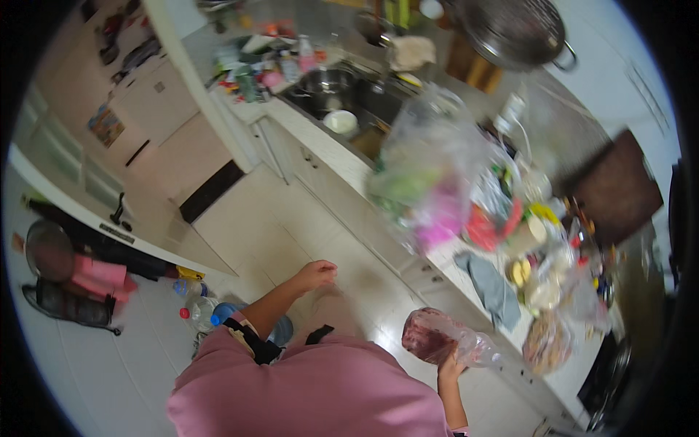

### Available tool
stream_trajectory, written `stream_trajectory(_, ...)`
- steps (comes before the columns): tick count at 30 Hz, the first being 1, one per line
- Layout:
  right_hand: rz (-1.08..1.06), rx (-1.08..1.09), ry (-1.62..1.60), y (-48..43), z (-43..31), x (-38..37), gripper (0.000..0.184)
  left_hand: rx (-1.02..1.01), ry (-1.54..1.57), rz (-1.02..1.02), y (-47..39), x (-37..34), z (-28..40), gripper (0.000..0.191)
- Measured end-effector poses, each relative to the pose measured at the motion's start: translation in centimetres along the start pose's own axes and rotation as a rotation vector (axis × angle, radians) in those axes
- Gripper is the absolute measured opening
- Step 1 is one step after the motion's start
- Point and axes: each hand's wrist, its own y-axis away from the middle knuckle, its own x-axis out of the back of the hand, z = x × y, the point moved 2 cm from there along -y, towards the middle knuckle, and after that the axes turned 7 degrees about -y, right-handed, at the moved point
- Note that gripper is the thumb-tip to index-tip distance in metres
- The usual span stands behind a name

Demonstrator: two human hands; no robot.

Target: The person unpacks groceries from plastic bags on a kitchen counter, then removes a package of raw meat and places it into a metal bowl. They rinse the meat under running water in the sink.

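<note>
My right hand (pixel 452 365) grips a clear plastic bag of dark red meat (pixel 428 334), held low in front of the cabinet fronts at the lower right. Above the tiled floor, my left hand (pixel 318 275) is loosely curled with nothing visible in it; its finger positions are blurred. On the counter near the bag lie a grey cloth (pixel 491 289) and another plastic bag with pale brownish food (pixel 548 341). A large clear plastic bag (pixel 431 169) with green and pink contents stands by the sink's right side.
The sink (pixel 365 104) holds a metal pot (pixel 326 84) and a white bowl (pixel 341 122). Bottles and packages crowd the counter's far end. A door (pixel 136 235) stands open at left, with large water bottles (pixel 281 328) on the floor beside me. A wok (pixel 513 30) hangs above.
</note>
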Motion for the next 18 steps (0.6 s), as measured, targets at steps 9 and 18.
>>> stream_trajectory(9, -0.245, -0.145, -0.329, -7.8, -11.4, -31.8, 0.024, -0.295, -0.259, 0.395, -3.5, 26.2, 6.5, 0.032)
stream_trajectory(18, -0.303, 0.056, -0.42, -18.1, -17.8, -55.4, 0.021, -0.69, -0.71, 0.787, -8.6, 48.0, 26.9, 0.032)
